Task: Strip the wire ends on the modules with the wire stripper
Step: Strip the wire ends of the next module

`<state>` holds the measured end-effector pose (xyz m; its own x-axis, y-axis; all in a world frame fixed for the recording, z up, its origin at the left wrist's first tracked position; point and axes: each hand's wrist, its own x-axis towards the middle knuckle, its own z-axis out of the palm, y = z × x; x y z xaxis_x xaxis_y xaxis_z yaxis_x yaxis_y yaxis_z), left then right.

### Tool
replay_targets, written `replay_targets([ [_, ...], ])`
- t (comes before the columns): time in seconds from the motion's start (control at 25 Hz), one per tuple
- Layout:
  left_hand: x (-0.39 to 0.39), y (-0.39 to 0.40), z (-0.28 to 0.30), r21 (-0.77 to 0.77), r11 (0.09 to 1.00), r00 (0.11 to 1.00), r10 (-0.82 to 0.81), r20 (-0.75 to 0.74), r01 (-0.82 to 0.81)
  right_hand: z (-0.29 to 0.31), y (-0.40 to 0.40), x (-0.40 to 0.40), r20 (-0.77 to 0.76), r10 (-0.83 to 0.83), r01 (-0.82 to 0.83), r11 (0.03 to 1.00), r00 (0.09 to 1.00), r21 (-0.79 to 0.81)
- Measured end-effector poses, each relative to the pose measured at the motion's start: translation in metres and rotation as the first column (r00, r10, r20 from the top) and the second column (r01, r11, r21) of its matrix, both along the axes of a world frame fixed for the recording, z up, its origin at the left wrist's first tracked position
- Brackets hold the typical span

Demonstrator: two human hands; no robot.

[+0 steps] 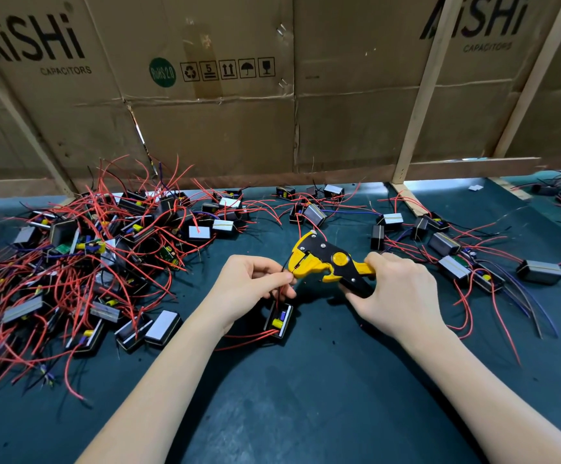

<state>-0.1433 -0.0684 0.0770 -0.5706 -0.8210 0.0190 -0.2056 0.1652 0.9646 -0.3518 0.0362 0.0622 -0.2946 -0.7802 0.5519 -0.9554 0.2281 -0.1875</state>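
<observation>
My right hand [396, 293] grips the handles of a yellow and black wire stripper [326, 261], whose jaws point left. My left hand [255, 283] pinches thin red and black wires right at the stripper's jaws. Those wires run down to a small black module [279, 319] with a yellow part, lying on the mat just below my left hand. More red wires trail from that module to the left.
A big tangled pile of black modules with red wires [71, 262] fills the left of the dark green mat [289, 396]. More modules [453, 256] lie scattered at the right and along the back. Cardboard walls [205, 112] and wooden slats [416, 128] close off the rear.
</observation>
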Motion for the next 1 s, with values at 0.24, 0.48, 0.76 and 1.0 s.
replay_targets([
  [0.24,0.001,0.0,-0.001,0.009,1.0,1.0,0.002,0.023,-0.002,0.0,-0.002,0.004,-0.041,-0.059,0.065,0.985,0.997,0.162],
  [0.48,0.0,0.003,0.0,0.011,1.0,1.0,0.002,0.024,-0.003,0.0,-0.001,0.005,-0.087,-0.107,0.126,0.96,0.99,0.25],
  [0.76,-0.002,0.003,0.0,0.006,1.0,1.0,0.01,0.028,-0.01,0.003,-0.001,0.005,-0.09,-0.143,0.162,0.954,0.986,0.251],
  [1.0,-0.002,0.007,0.005,-0.001,1.0,0.998,-0.013,0.054,0.013,0.005,-0.004,-0.014,-0.012,-0.216,0.213,0.951,0.976,0.224],
])
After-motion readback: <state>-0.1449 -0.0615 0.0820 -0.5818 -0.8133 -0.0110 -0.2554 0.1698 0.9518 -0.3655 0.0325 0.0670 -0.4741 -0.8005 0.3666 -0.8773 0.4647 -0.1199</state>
